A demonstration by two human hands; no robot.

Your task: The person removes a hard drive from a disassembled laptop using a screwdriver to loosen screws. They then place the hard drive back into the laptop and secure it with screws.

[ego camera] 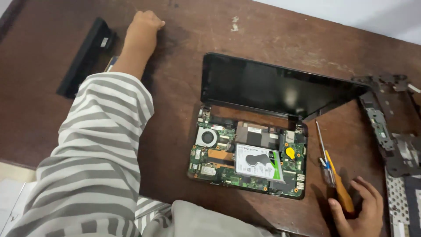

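Right hand [362, 210] is resting at the near edge of the table [175, 87], fingers curled loosely around the tip end of the orange-handled screwdriver [337, 184], so it's touching it more than properly gripping it. A second, thinner screwdriver [322, 153] is lying right alongside, shaft pointing up toward the hinge, both parked just right of the machine where they're easy to grab.

Left hand [142, 30] is reaching way out to the far left of the table, closed into a loose fist with knuckles down on the wood; can't tell if anything's inside it. It's sitting just beside the long black battery pack [85, 55], which is lying well clear of the work.

Between the hands, the small opened laptop [247, 162] is sitting flat with its screen [272, 87] folded back, so the board, fan [207, 137], hard drive [258, 163] and yellow coin cell [290, 153] are all facing up. The removed keyboard frame [394, 145] is lying off to the right.
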